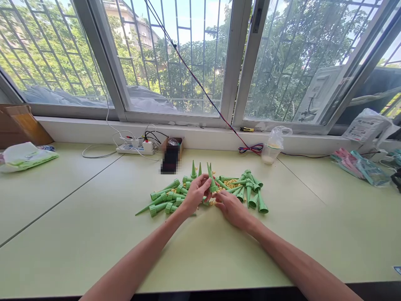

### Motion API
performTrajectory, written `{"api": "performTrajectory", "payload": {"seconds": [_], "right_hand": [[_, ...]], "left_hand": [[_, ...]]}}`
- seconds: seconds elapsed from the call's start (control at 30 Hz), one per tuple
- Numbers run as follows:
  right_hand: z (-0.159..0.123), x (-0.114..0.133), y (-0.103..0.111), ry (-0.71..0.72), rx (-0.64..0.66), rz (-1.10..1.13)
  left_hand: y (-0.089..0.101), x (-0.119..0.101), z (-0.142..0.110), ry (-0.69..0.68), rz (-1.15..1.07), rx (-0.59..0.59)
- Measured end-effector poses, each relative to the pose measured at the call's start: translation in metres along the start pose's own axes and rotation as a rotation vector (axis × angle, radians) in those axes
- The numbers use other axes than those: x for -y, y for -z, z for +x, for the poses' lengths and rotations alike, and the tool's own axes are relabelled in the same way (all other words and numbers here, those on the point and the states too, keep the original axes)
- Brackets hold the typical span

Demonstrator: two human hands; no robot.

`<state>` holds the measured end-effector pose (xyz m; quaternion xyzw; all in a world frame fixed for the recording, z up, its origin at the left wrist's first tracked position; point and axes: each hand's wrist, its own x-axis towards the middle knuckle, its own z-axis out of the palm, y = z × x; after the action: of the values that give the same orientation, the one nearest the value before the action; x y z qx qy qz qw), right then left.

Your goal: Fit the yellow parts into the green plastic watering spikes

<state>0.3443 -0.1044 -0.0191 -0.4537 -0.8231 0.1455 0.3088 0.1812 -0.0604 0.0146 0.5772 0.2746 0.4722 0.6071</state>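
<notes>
Left hand (198,193) pinches a green spike (212,179); right hand (231,207), half curled, seems at its base, its grip unclear.

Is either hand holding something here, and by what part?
The left hand holds a green spike, tip up, near its wider end; whether the right hand grips too cannot be told.

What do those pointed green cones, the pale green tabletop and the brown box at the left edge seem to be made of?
Green cones: probably moulded plastic, faintly glossy and evenly coloured.
Pale green tabletop: perhaps laminate or painted board, smooth with a soft sheen; the look leaves it open.
Brown box: most likely cardboard, judging by its dull brown sides.
</notes>
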Motion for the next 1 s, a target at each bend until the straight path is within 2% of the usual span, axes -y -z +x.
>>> {"api": "performTrajectory", "payload": {"seconds": [0.37, 0.67, 1.0], "right_hand": [[0.000, -0.002, -0.001, 0.027, -0.036, 0.029], [0.003, 0.007, 0.005, 0.040, -0.242, 0.139], [0.003, 0.010, 0.008, -0.008, -0.439, 0.307]], "left_hand": [[0.002, 0.000, 0.000, 0.022, -0.004, 0.004], [-0.001, -0.002, -0.001, 0.053, -0.067, 0.031], [-0.003, 0.004, 0.001, 0.101, -0.078, 0.000]]}}
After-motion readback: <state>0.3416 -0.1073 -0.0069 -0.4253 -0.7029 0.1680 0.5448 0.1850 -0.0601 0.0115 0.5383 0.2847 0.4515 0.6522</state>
